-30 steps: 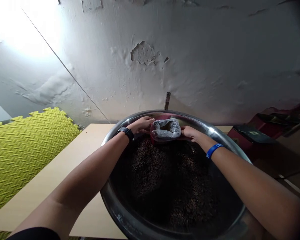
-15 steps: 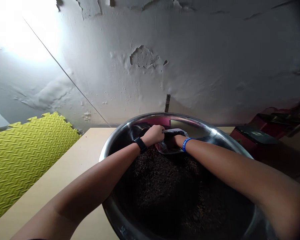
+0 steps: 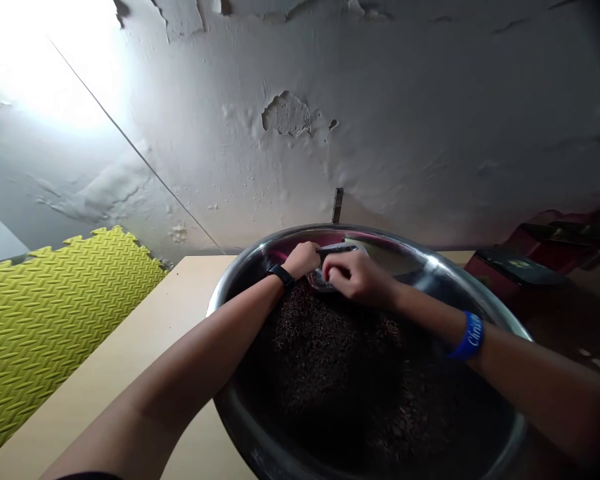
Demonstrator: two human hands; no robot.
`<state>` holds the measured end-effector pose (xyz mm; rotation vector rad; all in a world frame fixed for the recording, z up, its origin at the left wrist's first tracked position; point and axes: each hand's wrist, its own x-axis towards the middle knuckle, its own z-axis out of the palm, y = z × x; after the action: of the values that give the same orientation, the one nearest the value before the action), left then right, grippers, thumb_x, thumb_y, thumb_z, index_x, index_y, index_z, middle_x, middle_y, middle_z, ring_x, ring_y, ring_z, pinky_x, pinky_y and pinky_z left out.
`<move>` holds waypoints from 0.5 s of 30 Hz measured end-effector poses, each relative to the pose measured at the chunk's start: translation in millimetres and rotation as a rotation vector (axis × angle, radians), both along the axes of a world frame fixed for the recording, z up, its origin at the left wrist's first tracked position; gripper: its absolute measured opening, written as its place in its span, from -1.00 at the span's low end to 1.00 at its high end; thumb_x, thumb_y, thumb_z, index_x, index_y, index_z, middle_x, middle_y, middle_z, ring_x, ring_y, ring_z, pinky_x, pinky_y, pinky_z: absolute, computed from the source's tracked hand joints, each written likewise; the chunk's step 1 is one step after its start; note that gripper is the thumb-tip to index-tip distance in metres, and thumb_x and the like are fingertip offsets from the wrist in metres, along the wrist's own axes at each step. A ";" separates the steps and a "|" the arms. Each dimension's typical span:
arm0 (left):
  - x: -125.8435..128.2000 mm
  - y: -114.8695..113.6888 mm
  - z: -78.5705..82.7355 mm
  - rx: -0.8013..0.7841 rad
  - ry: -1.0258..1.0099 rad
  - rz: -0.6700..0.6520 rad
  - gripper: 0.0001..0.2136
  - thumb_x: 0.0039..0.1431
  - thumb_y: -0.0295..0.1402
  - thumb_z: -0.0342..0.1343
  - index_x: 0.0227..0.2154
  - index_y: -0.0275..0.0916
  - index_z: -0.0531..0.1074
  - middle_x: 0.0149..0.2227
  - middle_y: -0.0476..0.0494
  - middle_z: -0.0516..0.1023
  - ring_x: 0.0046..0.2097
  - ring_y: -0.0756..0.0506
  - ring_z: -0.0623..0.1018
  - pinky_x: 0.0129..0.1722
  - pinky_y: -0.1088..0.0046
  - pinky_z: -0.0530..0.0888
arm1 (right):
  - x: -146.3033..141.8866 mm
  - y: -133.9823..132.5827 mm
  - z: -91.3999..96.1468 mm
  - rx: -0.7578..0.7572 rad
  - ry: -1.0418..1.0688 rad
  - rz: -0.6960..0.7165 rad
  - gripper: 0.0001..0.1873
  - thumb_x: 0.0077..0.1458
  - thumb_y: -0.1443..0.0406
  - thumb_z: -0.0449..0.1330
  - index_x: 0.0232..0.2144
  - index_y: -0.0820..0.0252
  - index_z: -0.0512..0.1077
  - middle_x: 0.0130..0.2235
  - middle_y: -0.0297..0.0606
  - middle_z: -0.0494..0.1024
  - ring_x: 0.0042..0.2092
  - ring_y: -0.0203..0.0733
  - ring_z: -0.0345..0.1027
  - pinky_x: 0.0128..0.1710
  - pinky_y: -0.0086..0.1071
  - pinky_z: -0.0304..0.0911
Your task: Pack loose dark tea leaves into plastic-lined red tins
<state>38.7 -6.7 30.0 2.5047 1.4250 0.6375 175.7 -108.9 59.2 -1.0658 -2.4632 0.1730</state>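
Note:
My left hand [image 3: 304, 260], with a black band on the wrist, is closed on the edge of a clear plastic container [image 3: 321, 287] inside the far part of a large steel bowl [image 3: 433, 261]. My right hand [image 3: 360, 277], a blue wristband on its forearm, is above the container's near right side and covers part of it. Its fingers are curled in, slightly blurred, and whatever they may hold is hidden. Dark, thin granules like chocolate sprinkles [image 3: 315, 353] cover the bottom of the bowl below both hands.
The bowl stands on a pale wooden table [image 3: 195, 283] against a peeling wall [image 3: 405, 133]. Yellow foam mats [image 3: 80, 300] lie at the left. Dark red objects [image 3: 510, 273] stand at the right. A small metal strip [image 3: 337, 205] rises behind the bowl.
My right hand has come up out of the plastic container and back toward me, its fingers now curled. My left hand stays on the container's edge.

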 end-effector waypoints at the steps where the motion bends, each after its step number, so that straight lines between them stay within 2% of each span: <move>1: 1.4 2.0 3.9 -0.001 0.019 0.006 -0.75 0.03 -0.51 -0.08 -0.34 -0.38 0.51 -0.35 -0.29 0.55 -0.34 -0.08 0.50 -0.35 0.50 0.36 | -2.7 -3.6 -6.0 -0.113 -0.061 0.111 -0.75 0.06 0.33 -0.03 -0.40 0.25 0.45 -0.43 -0.28 0.48 -0.44 -0.33 0.24 -0.41 -0.45 0.10; 3: 5.5 5.1 13.7 0.014 0.112 0.002 -0.75 -0.03 -0.56 -0.06 -0.37 -0.40 0.52 -0.37 -0.29 0.55 -0.35 -0.07 0.50 -0.34 0.51 0.36 | -5.0 -1.6 -23.7 -0.401 -0.330 0.235 -0.78 0.02 0.25 0.06 -0.41 0.24 0.47 -0.44 -0.30 0.50 -0.47 -0.33 0.25 -0.46 -0.44 0.10; 4: 7.4 6.1 19.1 0.027 0.164 -0.006 -0.76 -0.05 -0.56 -0.05 -0.39 -0.40 0.52 -0.39 -0.29 0.55 -0.35 -0.07 0.50 -0.33 0.51 0.36 | -2.8 3.5 -33.6 -0.526 -0.475 0.200 -0.76 -0.02 0.20 0.11 -0.41 0.24 0.48 -0.43 -0.28 0.51 -0.47 -0.30 0.27 -0.47 -0.43 0.11; 6: 8.9 7.2 28.4 0.066 0.203 0.010 -0.76 -0.06 -0.56 -0.04 -0.39 -0.39 0.52 -0.42 -0.29 0.54 -0.35 -0.08 0.50 -0.32 0.50 0.36 | 10.8 18.7 -50.3 -0.701 -0.714 -0.036 -0.67 -0.14 0.09 0.22 -0.45 0.26 0.50 -0.46 -0.23 0.51 -0.47 -0.22 0.31 -0.47 -0.38 0.16; 7: 7.7 7.2 31.7 0.095 0.187 0.034 -0.76 -0.05 -0.56 -0.04 -0.38 -0.39 0.53 -0.42 -0.30 0.54 -0.35 -0.09 0.50 -0.32 0.50 0.35 | 21.6 27.4 -55.5 -0.728 -0.766 -0.195 -0.63 -0.19 0.06 0.25 -0.49 0.28 0.51 -0.49 -0.19 0.50 -0.47 -0.17 0.34 -0.46 -0.33 0.19; 10: -4.0 6.2 34.0 0.197 0.081 0.116 -0.74 -0.01 -0.54 -0.06 -0.32 -0.38 0.52 -0.39 -0.33 0.54 -0.35 -0.09 0.50 -0.35 0.50 0.34 | 57.7 50.0 -58.3 -0.629 -0.752 -0.411 -0.56 -0.15 0.04 0.22 -0.41 0.35 0.53 -0.42 -0.01 0.51 -0.36 0.05 0.40 -0.35 -0.17 0.25; 12: -15.3 6.2 30.9 0.225 0.025 0.146 -0.72 0.01 -0.54 -0.08 -0.30 -0.37 0.52 -0.38 -0.32 0.55 -0.35 -0.09 0.50 -0.36 0.50 0.33 | 73.6 58.8 -56.7 -0.536 -0.702 -0.455 -0.49 -0.12 0.04 0.20 -0.25 0.35 0.51 -0.24 0.07 0.50 -0.19 0.16 0.38 -0.21 -0.11 0.24; 15: -27.0 6.8 25.2 0.207 -0.029 0.149 -0.71 0.02 -0.54 -0.11 -0.31 -0.38 0.52 -0.41 -0.29 0.55 -0.38 -0.09 0.49 -0.38 0.49 0.33 | 75.9 61.9 -64.0 -0.480 -0.595 -0.463 -0.28 -0.19 -0.04 0.22 -0.01 0.25 0.39 -0.03 0.02 0.42 -0.03 0.16 0.29 -0.07 -0.15 0.20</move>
<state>11.6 0.1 55.2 2.5443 1.6231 0.8867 251.6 -47.0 -4.8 -2.1220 -2.6368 0.3515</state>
